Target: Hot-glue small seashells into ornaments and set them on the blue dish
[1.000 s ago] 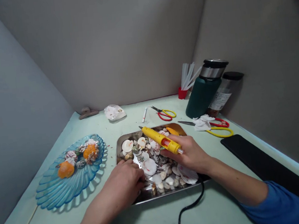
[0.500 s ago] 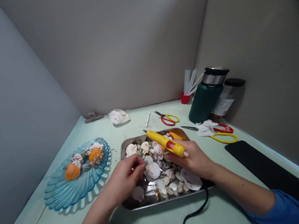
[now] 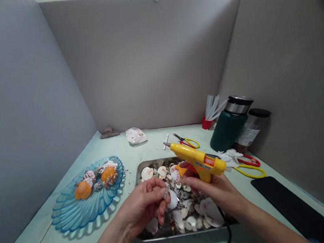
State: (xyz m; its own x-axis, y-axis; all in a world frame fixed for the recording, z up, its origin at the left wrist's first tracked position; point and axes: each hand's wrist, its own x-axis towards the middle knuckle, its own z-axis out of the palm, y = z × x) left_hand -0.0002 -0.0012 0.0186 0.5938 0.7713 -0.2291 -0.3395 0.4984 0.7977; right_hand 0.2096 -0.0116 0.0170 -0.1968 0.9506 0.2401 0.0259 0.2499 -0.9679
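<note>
My right hand (image 3: 211, 189) is wrapped round the handle of a yellow hot glue gun (image 3: 195, 155), its nozzle pointing up and left and a small red light showing on its side. Between thumb and fingers, my left hand (image 3: 148, 199) pinches a small greyish shell (image 3: 166, 191), partly covered by the fingertips. Both hands are above a metal tray (image 3: 154, 238) of loose shells. White scallop shells (image 3: 147, 173) lie along its far left, and a larger pale shell (image 3: 212, 212) is near the right. A black cord (image 3: 227, 229) runs down from the gun.
To the left stands a blue shell-shaped glass dish (image 3: 74, 218) bearing orange and speckled shells. Small scissors (image 3: 188, 141), a green bottle (image 3: 229, 126), a jar (image 3: 250, 130), glue sticks in a red cup (image 3: 207, 123), larger scissors (image 3: 251, 168) and a black slab (image 3: 284, 197) are behind and right.
The glue gun has turned so its side and handle show. My left hand has lifted slightly, and a small shell now shows in its fingers. The view has tilted upward.
</note>
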